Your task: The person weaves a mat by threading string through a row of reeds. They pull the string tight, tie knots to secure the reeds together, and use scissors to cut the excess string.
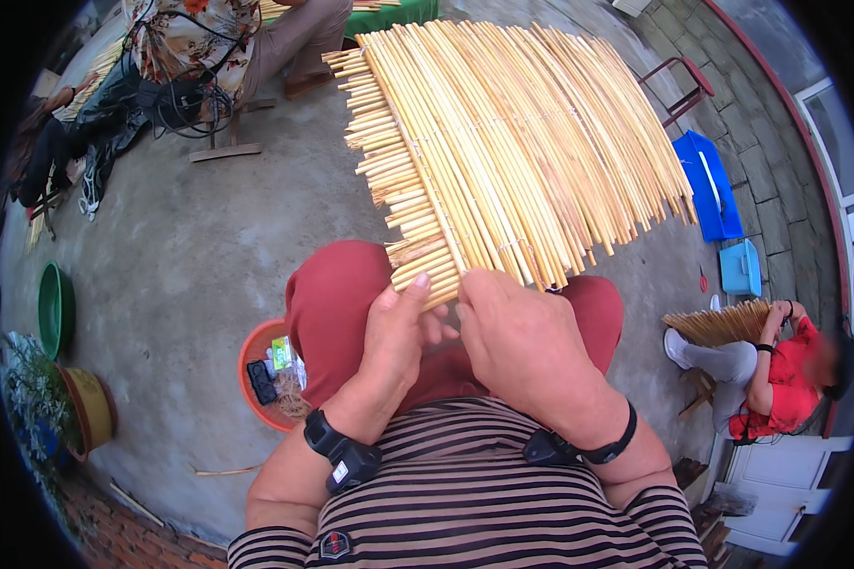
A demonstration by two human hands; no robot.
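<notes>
**Straw mat held over the lap in a concrete yard**

Grey concrete floor (190,256) spreads under a seated person in a striped top and red trousers. Nearest the camera, both hands grip the lower corner of a flat mat of pale straw stalks (512,142), which fans up and away above the knees. The left hand (394,332) is curled, thumb pressed on the protruding stalk ends at the mat's left edge. The right hand (517,337) is closed over the bottom edge, fingers hidden beneath. Each wrist wears a black band.

Just left of the knees sits an orange basin (256,379) holding small items. Farther left stand a green basin (55,308) and a yellow pot (90,408). At the right, another person in red (778,379) holds a similar straw bundle, near blue boxes (707,185). Beyond, a third person sits at the top left.
</notes>
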